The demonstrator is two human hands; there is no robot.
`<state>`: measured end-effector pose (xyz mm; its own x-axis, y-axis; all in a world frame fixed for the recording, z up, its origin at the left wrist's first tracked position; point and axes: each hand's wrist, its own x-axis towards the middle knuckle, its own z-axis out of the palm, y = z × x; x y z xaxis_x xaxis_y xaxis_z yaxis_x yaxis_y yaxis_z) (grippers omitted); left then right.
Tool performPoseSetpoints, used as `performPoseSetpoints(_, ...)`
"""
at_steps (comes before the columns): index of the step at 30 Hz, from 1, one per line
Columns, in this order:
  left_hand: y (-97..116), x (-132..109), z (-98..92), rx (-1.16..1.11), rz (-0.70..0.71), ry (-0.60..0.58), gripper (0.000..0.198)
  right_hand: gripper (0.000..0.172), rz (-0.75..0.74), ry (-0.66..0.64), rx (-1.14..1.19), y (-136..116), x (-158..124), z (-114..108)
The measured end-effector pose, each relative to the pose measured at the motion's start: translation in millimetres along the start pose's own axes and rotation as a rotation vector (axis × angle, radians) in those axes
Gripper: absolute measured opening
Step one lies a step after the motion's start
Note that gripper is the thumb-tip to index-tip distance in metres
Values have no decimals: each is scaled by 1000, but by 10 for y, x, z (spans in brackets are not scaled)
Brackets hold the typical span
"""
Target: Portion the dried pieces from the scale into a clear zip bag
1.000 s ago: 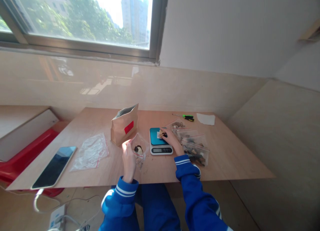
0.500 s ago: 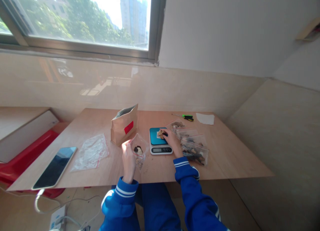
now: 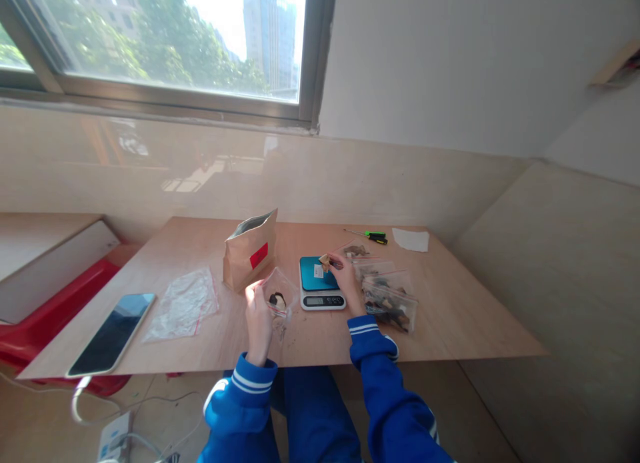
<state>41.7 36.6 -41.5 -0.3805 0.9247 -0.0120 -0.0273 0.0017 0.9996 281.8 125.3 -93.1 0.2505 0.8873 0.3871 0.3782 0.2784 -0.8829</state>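
My left hand is closed on the edge of a clear zip bag, whose mouth gapes. Inside it show pale and dark dried pieces. Over the right part of a blue-topped digital scale, my right hand pinches light brown dried pieces; their exact kind I cannot make out. A small white label is on the scale's plate. Right of that hand lie several filled clear zip bags with dark dried pieces. A brown paper pouch with a red label stands open behind my left hand.
Flat empty plastic bags and a phone on a cable lie at the left of the table. A screwdriver and a white paper piece lie at the back right. A red stool stands left.
My right hand has lifted the dried pieces slightly up and to the right from the scale's plate, uncovering more of the white label. My left hand still holds the bag.
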Motion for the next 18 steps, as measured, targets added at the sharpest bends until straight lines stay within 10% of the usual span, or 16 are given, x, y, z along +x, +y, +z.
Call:
performPoseSetpoints(6,36,-9,70,-2,13,-34,32,36,-50,4,159,-543,-69,169)
performPoseSetpoints(18,-120,115,37,-205,27,-104,28,40,-288,-668,31,-1617,-483,330)
